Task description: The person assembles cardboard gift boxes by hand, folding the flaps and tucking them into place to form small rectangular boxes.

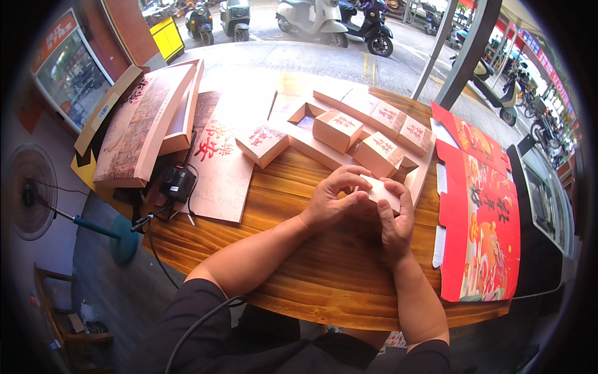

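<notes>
Between my left hand (pixel 337 195) and my right hand (pixel 395 216) is a small pale cardboard box (pixel 382 192), gripped at its two ends above the table. Its underside and near side are partly hidden by my fingers. Just beyond my hands lies a large open box tray (pixel 306 148) with dividers. Small printed boxes (pixel 415 133) stand in a row along its far side. Two more, a tilted box (pixel 337 127) and another box (pixel 379 153), rest in the tray nearer to me. One small box (pixel 262 142) sits outside, at the tray's left corner.
A flat printed sheet (pixel 229 187) lies on the wooden table (pixel 299 271), left of the tray. Further left, large boxes (pixel 147 121) lean near a black device (pixel 177 182) with cables. Flat red printed cardboard (pixel 481 224) covers the right end. A fan (pixel 32 191) stands beside the table.
</notes>
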A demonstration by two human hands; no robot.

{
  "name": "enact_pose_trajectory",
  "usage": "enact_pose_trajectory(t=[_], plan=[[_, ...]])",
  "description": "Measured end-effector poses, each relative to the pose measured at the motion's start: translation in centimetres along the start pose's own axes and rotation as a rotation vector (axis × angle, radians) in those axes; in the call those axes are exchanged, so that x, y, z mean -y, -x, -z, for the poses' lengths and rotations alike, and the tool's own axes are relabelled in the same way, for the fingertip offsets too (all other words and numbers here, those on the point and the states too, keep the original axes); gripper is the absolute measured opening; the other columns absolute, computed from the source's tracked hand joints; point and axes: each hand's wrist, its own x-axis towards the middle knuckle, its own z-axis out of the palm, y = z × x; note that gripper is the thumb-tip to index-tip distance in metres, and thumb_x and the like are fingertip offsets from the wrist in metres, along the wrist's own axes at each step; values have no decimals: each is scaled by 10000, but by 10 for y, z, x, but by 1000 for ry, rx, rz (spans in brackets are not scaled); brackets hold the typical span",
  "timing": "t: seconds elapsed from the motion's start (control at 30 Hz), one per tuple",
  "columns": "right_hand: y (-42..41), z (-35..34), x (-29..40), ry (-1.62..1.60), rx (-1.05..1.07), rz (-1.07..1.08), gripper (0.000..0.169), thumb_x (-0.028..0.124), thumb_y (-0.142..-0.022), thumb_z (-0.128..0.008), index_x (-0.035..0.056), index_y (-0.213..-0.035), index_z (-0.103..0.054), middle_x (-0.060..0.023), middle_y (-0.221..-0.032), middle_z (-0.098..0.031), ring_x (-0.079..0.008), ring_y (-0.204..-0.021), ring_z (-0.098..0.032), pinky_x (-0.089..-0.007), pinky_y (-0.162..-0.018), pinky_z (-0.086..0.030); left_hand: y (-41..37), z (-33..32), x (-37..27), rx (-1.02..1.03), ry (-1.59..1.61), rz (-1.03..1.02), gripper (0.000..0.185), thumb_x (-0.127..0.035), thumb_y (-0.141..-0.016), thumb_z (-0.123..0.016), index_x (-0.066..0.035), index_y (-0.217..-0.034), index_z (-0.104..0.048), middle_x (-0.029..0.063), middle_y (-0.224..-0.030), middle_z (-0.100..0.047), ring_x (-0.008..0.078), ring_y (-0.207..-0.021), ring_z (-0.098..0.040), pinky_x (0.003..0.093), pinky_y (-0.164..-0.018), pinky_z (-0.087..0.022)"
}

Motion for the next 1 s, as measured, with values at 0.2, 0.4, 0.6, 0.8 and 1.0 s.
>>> enact_pose_trajectory(t=[0.2,0.4,0.6,0.8,1.0], plan=[[-1,2,-4,79,-24,73,329,139,-959,-622,20,-1242,-502,-118,-1299,-514,-187,-1161,-525,-311,-971,-463,-1,-1,-5,26,-97,5,174,-135,-910,-686,-53,-1055,-636,105,-1282,-553,119,-1035,-561,274,-858,-473],[-1,2,-5,109,-16,80,291,114,-970,-575,11,-1234,-506,-132,-1284,-524,-198,-1189,-503,-331,-1029,-414,-1,-5,1,-34,0,55,176,-104,-848,-690,-74,-1014,-640,65,-1223,-602,113,-1011,-576,266,-827,-472],[-1,2,-6,49,-8,35,270,86,-971,-528,0,-1226,-509,-141,-1287,-531,-207,-1200,-502,-337,-1054,-389,0,-7,-4,-27,-97,35,296,-193,-857,-743,-94,-1109,-624,37,-1188,-625,110,-1034,-574,277,-845,-465],[-2,4,-10,46,23,51,341,74,-965,-531,-9,-1290,-471,-137,-1305,-520,-203,-1207,-502,-336,-1051,-397,2,-8,-8,-24,-139,111,452,-182,-876,-740,-75,-1267,-541,52,-1196,-613,116,-1076,-568,285,-866,-476],[1,-7,1,-23,31,40,594,59,-943,-610,-2,-1448,-303,-136,-1324,-499,-197,-1210,-502,-335,-1038,-414,-1,-7,-3,-222,168,108,352,-156,-949,-647,-48,-1263,-531,64,-1147,-618,124,-1059,-572,269,-900,-473]])
